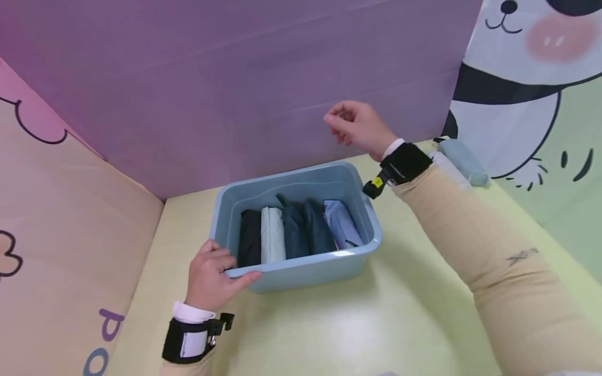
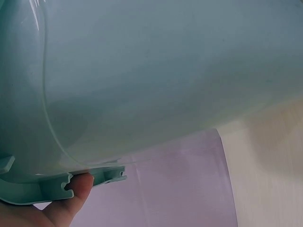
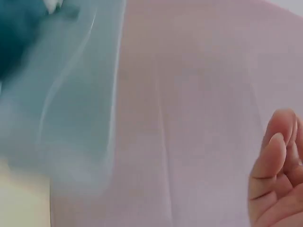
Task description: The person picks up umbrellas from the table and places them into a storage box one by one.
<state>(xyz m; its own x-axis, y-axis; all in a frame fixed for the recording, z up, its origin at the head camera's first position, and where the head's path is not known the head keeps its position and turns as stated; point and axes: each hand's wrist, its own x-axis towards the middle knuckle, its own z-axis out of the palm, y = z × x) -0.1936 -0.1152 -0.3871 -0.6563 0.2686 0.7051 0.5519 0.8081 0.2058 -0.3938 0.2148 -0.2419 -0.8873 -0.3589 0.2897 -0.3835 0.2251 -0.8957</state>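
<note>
Sitting just below the centre of the head view, the pale blue rectangular plastic bin [image 1: 310,275] stands upright on the table. Five soft-looking fabric bundles lie in it side by side, left to right: a black folded bundle [image 1: 250,237], a pale grey folded bundle [image 1: 273,235], a dark navy bundle with a strap end [image 1: 295,232], a second dark navy bundle [image 1: 319,224] and a tilted lavender-blue bundle [image 1: 343,225].

Handling estimate: bin wall probably stiff with slight flex, smooth and glossy, so likely slippery on its flat faces; load probably moderate; low breakage risk. Best purchase: the turned-out rim at both short ends. The bundles should be light and yielding; pinch by their upper edges.

Left hand [image 1: 213,277], lower left of centre: grasping the bin's near-left corner, thumb over the front rim. Right hand [image 1: 359,128], upper right of centre: raised apart from the bin, fingers loosely bent, thumb near the index, nothing visible in its grasp.

Outward: pale yellow tabletop [image 1: 305,334] beneath; a grey-blue bundle [image 1: 463,159] and a white bundle [image 1: 450,168] at right, partly behind the sleeve; plain purple backdrop [image 1: 211,94] across the top.
</note>
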